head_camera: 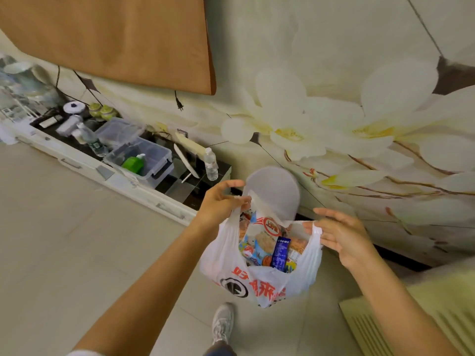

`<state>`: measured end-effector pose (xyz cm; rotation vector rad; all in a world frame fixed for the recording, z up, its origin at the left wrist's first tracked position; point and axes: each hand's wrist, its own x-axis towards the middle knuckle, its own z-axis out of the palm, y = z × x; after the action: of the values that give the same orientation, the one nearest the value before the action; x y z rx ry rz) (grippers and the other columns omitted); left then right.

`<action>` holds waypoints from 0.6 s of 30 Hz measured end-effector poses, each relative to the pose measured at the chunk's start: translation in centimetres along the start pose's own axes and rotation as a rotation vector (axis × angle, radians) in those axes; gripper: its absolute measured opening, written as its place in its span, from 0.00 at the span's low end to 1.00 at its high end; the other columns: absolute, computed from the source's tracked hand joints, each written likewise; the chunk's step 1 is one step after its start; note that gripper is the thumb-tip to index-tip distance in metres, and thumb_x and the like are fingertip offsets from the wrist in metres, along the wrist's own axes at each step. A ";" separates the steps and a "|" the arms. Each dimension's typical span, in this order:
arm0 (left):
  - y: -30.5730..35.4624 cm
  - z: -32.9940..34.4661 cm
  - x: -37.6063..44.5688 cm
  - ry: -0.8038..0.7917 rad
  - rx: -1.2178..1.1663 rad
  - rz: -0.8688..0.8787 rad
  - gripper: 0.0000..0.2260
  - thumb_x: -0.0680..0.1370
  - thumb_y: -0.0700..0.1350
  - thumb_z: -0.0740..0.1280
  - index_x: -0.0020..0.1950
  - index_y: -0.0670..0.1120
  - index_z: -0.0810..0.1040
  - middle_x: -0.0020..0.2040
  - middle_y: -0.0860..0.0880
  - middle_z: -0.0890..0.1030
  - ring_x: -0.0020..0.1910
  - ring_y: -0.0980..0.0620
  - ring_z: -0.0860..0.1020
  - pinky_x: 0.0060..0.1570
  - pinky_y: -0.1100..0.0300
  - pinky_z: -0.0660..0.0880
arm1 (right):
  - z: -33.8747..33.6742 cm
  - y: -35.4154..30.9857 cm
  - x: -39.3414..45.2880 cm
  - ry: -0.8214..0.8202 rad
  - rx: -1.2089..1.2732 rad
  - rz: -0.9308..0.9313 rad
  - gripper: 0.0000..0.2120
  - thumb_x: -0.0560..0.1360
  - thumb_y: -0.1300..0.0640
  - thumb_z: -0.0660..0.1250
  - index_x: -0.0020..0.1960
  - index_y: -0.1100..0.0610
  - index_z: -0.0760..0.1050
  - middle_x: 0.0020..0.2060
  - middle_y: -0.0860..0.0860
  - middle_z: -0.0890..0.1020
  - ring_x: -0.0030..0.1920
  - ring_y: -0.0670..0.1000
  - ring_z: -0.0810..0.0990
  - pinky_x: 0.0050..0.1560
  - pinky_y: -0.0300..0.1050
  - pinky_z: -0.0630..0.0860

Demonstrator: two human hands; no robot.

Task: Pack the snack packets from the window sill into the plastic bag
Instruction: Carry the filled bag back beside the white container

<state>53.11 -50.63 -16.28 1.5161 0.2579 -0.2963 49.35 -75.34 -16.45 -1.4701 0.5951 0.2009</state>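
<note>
Pale floor tiles [77, 240] fill the near left, with a big white-flower wall mural [334, 111] running behind everything. So the plastic bag [259, 273] hangs in the air in the middle, stretched open between both hands. Left hand [218, 201] has its fingers curled round the left handle loop, pinching it up. Right hand [341, 235] is at the right handle, which sits against its fingers; the fingers look fairly straight, so I honestly can't tell if it's a proper grip. Hands are well apart, bag mouth gaping between them. Inside you can see the snack packets [267, 242] piled up, colourful ones plus a dark blue one standing near the right side. Far left there's a low worktop [180, 191] with a clear storage box [144, 160] and a water bottle [211, 164]. One grey shoe [223, 322] shows below the bag.
</note>
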 end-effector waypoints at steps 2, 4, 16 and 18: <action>0.6 -0.8 4.2 -0.058 -0.002 -0.043 0.14 0.75 0.35 0.69 0.57 0.48 0.77 0.53 0.43 0.83 0.47 0.48 0.84 0.43 0.52 0.82 | 1.5 -0.4 2.9 0.063 0.007 0.027 0.17 0.67 0.68 0.73 0.54 0.58 0.79 0.44 0.61 0.84 0.42 0.58 0.84 0.35 0.44 0.78; 0.9 -1.4 8.2 -0.111 0.012 -0.086 0.14 0.75 0.35 0.69 0.58 0.47 0.77 0.53 0.42 0.83 0.48 0.46 0.84 0.48 0.47 0.81 | 2.6 -0.5 5.7 0.120 0.010 0.053 0.16 0.67 0.68 0.73 0.53 0.58 0.79 0.45 0.61 0.84 0.44 0.59 0.84 0.39 0.47 0.79; -0.7 -0.5 28.9 -0.032 0.112 -0.227 0.12 0.75 0.34 0.69 0.57 0.45 0.77 0.51 0.46 0.78 0.53 0.43 0.80 0.54 0.43 0.79 | 6.0 -0.2 24.5 0.209 0.014 0.234 0.14 0.69 0.68 0.72 0.53 0.60 0.78 0.45 0.59 0.82 0.45 0.58 0.82 0.40 0.48 0.78; -2.0 0.0 32.0 -0.028 0.134 -0.265 0.12 0.74 0.35 0.70 0.55 0.47 0.78 0.51 0.48 0.78 0.53 0.44 0.80 0.54 0.44 0.79 | 6.5 0.3 27.3 0.204 0.001 0.254 0.14 0.69 0.70 0.72 0.53 0.61 0.77 0.46 0.60 0.82 0.45 0.58 0.82 0.41 0.49 0.79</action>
<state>82.44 -51.67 -29.23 1.6100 0.4244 -0.5538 73.83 -75.24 -30.17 -1.4212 0.9492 0.2500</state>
